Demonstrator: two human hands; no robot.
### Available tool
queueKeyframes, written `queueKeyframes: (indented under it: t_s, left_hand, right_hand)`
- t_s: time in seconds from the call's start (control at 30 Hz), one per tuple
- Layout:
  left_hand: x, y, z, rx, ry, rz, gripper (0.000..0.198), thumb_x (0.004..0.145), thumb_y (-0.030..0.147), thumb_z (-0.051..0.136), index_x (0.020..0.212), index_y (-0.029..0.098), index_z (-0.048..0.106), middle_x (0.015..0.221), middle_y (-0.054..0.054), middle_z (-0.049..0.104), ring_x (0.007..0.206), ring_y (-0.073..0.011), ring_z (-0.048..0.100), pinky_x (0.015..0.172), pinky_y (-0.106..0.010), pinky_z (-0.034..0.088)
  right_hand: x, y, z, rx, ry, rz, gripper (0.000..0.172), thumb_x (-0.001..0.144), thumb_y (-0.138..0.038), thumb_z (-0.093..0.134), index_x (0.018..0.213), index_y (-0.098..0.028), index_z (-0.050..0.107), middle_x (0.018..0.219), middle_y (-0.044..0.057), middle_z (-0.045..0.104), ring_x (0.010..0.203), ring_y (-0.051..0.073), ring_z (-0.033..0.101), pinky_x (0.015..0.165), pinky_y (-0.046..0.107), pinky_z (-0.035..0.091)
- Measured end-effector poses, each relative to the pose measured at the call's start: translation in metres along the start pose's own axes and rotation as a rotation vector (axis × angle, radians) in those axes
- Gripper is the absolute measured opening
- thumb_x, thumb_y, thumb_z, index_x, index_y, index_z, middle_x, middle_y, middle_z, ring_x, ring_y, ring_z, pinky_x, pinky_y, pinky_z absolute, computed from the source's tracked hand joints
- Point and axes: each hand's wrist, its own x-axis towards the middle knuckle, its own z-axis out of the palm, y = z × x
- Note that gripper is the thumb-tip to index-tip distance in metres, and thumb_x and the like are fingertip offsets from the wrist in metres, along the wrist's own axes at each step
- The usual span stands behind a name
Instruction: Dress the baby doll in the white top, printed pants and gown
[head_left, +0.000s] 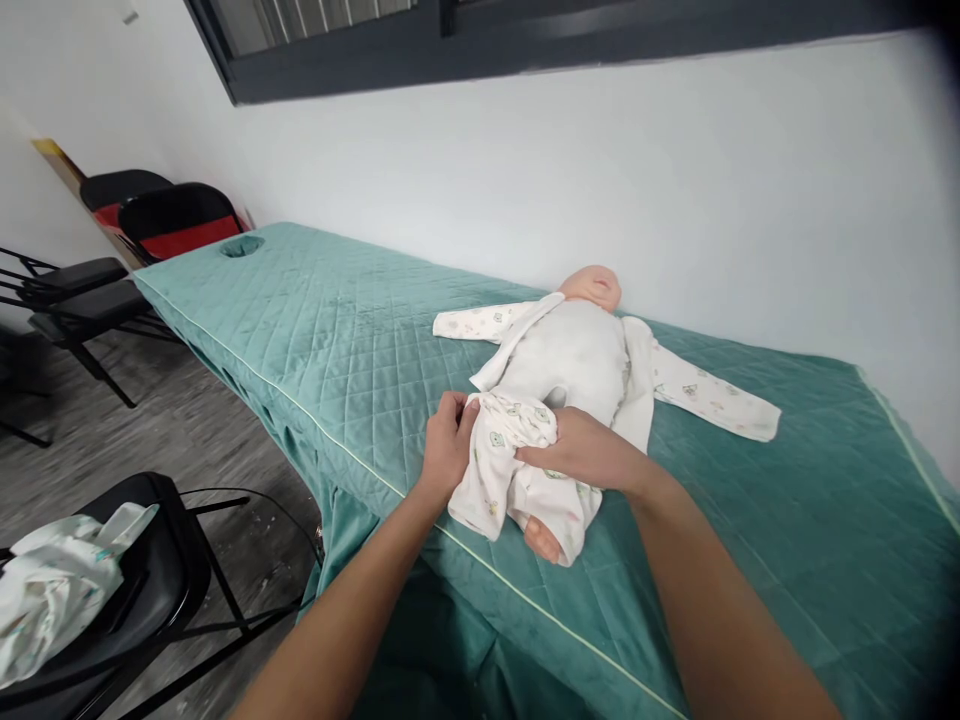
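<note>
A baby doll (591, 286) lies on its back on a green quilted bed cover, head toward the wall. Its white body (577, 345) shows between the spread halves of a printed baby shirt (712, 398), whose sleeves stretch out to both sides. White printed baby pants (491, 470) cover the doll's lower legs, and one foot (541, 540) pokes out of a leg opening. My left hand (448, 440) pinches the waistband at its left edge. My right hand (574, 450) is closed on the bunched waistband at the right, with some fingers hidden inside the cloth.
The massage bed (300, 310) runs along a white wall, with a face hole (241, 246) at its far end. A black folding chair (161, 570) at lower left bears crumpled printed cloth (64, 580). More folding chairs (180, 215) stand beyond the bed.
</note>
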Motion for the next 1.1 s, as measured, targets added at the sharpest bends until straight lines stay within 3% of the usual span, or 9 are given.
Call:
queueKeyframes:
  t_s: [0.23,0.5,0.7,0.77,0.83,0.93,1.1]
  left_hand:
    - [-0.001,-0.002,0.002,-0.013,0.011,0.002,0.025,0.095,0.043,0.048,0.091,0.02,0.055,0.083,0.0,0.063,0.075,-0.0144,0.056,0.068,-0.025,0.039]
    - [-0.001,0.001,0.003,0.002,0.021,0.007,0.026,0.096,0.044,0.047,0.089,0.02,0.055,0.08,0.0,0.061,0.073,-0.0143,0.055,0.067,-0.025,0.038]
    - [-0.019,0.006,-0.003,-0.072,0.19,-0.082,0.028,0.088,0.047,0.06,0.087,0.02,0.053,0.079,0.002,0.054,0.074,-0.0139,0.05,0.07,-0.025,0.039]
    - [-0.037,0.009,-0.009,-0.093,0.138,-0.158,0.032,0.088,0.051,0.058,0.081,0.02,0.053,0.073,0.003,0.051,0.068,-0.0132,0.046,0.064,-0.025,0.037]
    - [-0.056,0.012,-0.016,-0.131,0.014,-0.22,0.037,0.09,0.055,0.054,0.077,0.02,0.053,0.069,0.002,0.049,0.065,-0.0128,0.043,0.06,-0.025,0.035]
    - [-0.079,0.019,-0.023,-0.207,-0.12,-0.252,0.038,0.091,0.056,0.052,0.081,0.019,0.054,0.073,0.002,0.052,0.068,-0.0129,0.044,0.062,-0.025,0.036]
    - [-0.08,0.023,-0.021,-0.269,-0.12,-0.25,0.037,0.092,0.055,0.051,0.081,0.02,0.05,0.075,0.002,0.05,0.07,-0.013,0.044,0.065,-0.025,0.037]
  right_hand:
    - [0.002,0.004,0.0,0.007,0.057,-0.001,0.019,0.081,-0.037,0.059,0.083,-0.022,0.071,0.086,0.0,0.074,0.084,0.026,0.067,0.067,0.033,0.05]
    - [0.006,0.006,0.0,0.096,0.122,-0.039,0.023,0.083,-0.037,0.058,0.09,-0.021,0.073,0.097,0.001,0.075,0.093,0.026,0.067,0.079,0.034,0.052]
    - [0.005,0.004,-0.001,0.159,0.132,-0.024,0.025,0.083,-0.036,0.06,0.099,-0.021,0.073,0.107,0.002,0.074,0.1,0.027,0.067,0.086,0.035,0.052]
    - [0.005,0.004,-0.001,0.157,0.133,-0.032,0.025,0.083,-0.036,0.061,0.098,-0.021,0.074,0.105,0.002,0.074,0.099,0.027,0.067,0.087,0.036,0.052]
    - [0.004,0.003,-0.002,0.165,0.126,-0.031,0.025,0.083,-0.037,0.062,0.097,-0.02,0.074,0.102,0.002,0.075,0.098,0.027,0.067,0.088,0.036,0.052]
    - [0.002,0.003,-0.004,0.188,0.114,-0.023,0.026,0.084,-0.039,0.062,0.1,-0.021,0.074,0.105,0.002,0.074,0.1,0.027,0.067,0.088,0.036,0.052]
    - [0.0,0.002,-0.005,0.264,0.103,-0.083,0.036,0.085,-0.041,0.065,0.116,-0.023,0.068,0.119,0.003,0.071,0.109,0.026,0.065,0.095,0.039,0.051]
